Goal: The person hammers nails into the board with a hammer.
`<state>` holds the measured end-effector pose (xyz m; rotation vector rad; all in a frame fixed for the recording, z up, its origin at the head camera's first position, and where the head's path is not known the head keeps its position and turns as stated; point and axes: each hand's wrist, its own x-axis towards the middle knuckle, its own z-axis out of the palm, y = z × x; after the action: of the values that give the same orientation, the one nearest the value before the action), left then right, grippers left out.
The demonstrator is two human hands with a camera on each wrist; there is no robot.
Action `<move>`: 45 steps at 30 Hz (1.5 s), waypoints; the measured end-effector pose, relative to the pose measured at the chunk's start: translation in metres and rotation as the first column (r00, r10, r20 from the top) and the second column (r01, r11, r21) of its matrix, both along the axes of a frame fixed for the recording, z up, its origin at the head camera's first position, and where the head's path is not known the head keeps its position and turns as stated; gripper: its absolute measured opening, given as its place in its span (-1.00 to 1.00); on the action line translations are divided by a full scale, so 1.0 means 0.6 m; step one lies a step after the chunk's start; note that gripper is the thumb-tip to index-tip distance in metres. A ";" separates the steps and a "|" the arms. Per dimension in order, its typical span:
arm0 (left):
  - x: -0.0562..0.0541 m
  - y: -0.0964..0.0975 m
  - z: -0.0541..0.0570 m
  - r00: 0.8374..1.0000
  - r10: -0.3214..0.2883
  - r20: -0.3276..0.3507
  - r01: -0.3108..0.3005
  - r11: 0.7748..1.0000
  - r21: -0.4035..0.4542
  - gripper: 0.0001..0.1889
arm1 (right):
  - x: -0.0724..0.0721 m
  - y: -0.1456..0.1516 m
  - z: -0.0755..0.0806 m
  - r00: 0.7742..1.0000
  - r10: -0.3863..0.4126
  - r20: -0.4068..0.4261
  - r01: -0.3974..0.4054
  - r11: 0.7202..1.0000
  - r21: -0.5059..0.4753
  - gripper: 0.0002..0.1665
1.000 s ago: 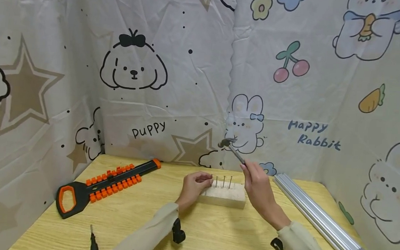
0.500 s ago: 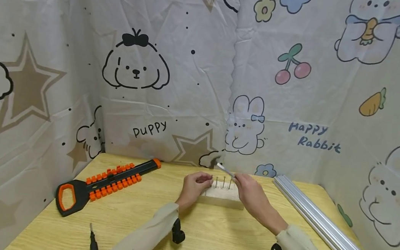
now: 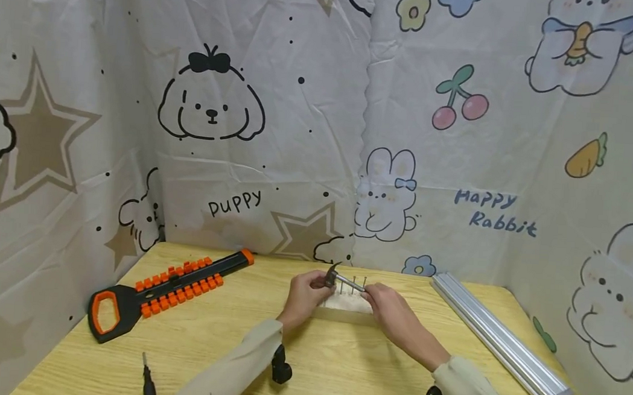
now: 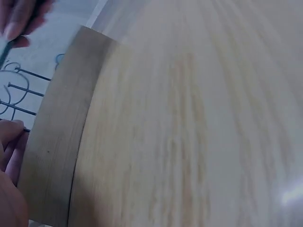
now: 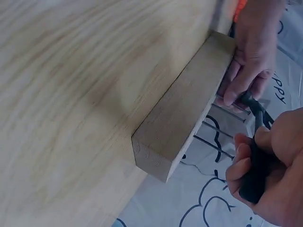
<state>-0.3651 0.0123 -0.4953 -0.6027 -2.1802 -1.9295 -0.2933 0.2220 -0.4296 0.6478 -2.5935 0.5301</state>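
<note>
A pale wooden block (image 3: 346, 315) lies on the table, with several long nails (image 5: 218, 130) standing upright in a row from its top. At the block's left end my left hand (image 3: 304, 296) pinches a nail (image 4: 27, 130) between thumb and fingers; its lower part shows in the left wrist view. My right hand (image 3: 396, 314) grips a small claw hammer (image 3: 350, 282) by its dark handle, which shows in the right wrist view. The hammer's head is down at the left fingertips, over the pinched nail; whether it touches the nail I cannot tell.
On the left of the wooden table (image 3: 333, 374) lies a black and orange rack (image 3: 175, 285) with orange clips. A black-handled screwdriver (image 3: 148, 383) is near the front left. A long silver metal bar (image 3: 503, 342) lies at the right. Printed cloth (image 3: 309, 130) hangs behind.
The hammer, raised above the block a second ago, has swung down and left to the left fingertips. My right hand has lowered with it; the left hand keeps its place.
</note>
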 end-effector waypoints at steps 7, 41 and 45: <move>0.000 0.000 0.002 1.000 -0.016 -0.003 0.016 1.000 -0.016 -0.80 | -0.001 0.033 0.034 0.995 -0.093 0.038 0.099 0.969 -0.225 -0.74; 0.009 0.004 0.007 0.999 0.033 -0.009 -0.033 0.998 0.059 -0.85 | -0.004 0.128 -0.065 0.700 -0.038 0.714 0.540 0.682 -0.493 -0.68; 0.004 0.006 0.004 0.999 0.051 -0.002 -0.051 0.997 0.057 -0.86 | -0.008 0.122 -0.066 0.744 -0.211 0.634 0.478 0.831 -0.285 -0.72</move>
<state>-0.3625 0.0157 -0.4926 -0.5357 -2.1095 -1.9553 -0.2981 0.2951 -0.4691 -0.2182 -2.8716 1.2919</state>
